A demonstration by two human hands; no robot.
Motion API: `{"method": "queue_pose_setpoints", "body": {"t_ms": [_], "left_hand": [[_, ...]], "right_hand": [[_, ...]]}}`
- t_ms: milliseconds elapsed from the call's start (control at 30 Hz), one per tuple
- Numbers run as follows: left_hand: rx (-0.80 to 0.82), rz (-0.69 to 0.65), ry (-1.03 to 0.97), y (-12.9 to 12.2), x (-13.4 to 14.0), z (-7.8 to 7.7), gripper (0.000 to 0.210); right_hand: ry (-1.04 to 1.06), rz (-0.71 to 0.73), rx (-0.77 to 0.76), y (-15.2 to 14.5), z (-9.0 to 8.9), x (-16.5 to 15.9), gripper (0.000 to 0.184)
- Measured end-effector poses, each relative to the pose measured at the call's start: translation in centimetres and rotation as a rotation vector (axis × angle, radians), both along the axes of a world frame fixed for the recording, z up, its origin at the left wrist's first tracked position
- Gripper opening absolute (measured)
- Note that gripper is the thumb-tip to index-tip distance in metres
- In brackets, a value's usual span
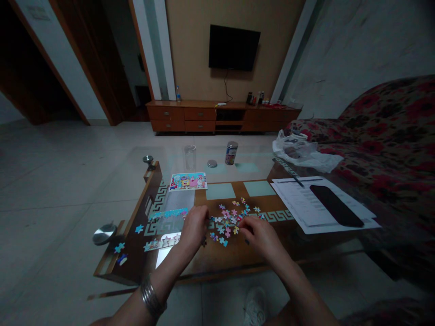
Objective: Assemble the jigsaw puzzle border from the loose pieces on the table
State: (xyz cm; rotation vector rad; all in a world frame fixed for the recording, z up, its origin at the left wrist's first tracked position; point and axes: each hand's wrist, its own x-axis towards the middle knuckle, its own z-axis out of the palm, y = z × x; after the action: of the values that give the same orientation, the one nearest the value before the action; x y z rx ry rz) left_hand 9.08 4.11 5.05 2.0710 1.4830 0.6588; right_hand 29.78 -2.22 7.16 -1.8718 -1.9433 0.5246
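Observation:
Loose jigsaw puzzle pieces (227, 231) lie in a heap on the glass table between my two hands. My left hand (194, 228) is closed at the left edge of the heap, its fingers curled down. Whatever it may hold is hidden behind the fingers. At the heap's right edge, my right hand (260, 233) has thumb and index finger pinched close to the pieces; what is between them is too small to make out. Left of my left hand are a joined top strip of puzzle (168, 214) and a joined bottom strip (162, 242). A cartoon picture card (189, 181) lies beyond.
Several single pieces (119, 247) lie at the table's left side. Farther back stand a clear jar (190, 157), a metal lid (212, 163) and a printed tin (231, 153). Papers (295, 203), a black phone (336, 206) and a plastic bag (306, 154) are on the right.

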Motion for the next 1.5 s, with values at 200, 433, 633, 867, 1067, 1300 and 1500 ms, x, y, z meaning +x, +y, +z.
{"method": "queue_pose_setpoints", "body": {"t_ms": [200, 433, 633, 867, 1067, 1300, 1500], "left_hand": [[-0.191, 0.020, -0.353, -1.2, 0.1, 0.8, 0.009], [-0.377, 0.029, -0.674, -3.5, -2.2, 2.3, 0.021], [-0.403, 0.047, -0.747, -5.0, -4.1, 2.6, 0.026], [-0.356, 0.122, -0.684, -5.3, -9.6, 3.0, 0.021], [-0.336, 0.277, -0.592, -3.1, -16.5, 3.4, 0.015], [-0.367, 0.298, -0.540, -2.5, -18.2, 3.5, 0.009], [-0.371, 0.274, -0.488, -2.4, -18.6, 3.4, 0.008]], "right_hand": [[0.154, 0.047, 0.095, 0.0, 0.6, -2.0, 0.015], [0.548, 0.108, 0.119, -0.1, 2.1, -6.1, 0.014], [0.631, 0.151, 0.095, 0.0, 2.4, -9.2, 0.010], [0.644, 0.188, -0.008, 0.9, 1.5, -13.9, 0.010], [0.452, 0.224, 0.117, 1.8, 0.8, -16.9, 0.015], [0.374, 0.294, 0.134, 2.1, -0.1, -18.3, 0.018], [0.355, 0.312, 0.116, 2.1, -0.1, -18.2, 0.019]]}}
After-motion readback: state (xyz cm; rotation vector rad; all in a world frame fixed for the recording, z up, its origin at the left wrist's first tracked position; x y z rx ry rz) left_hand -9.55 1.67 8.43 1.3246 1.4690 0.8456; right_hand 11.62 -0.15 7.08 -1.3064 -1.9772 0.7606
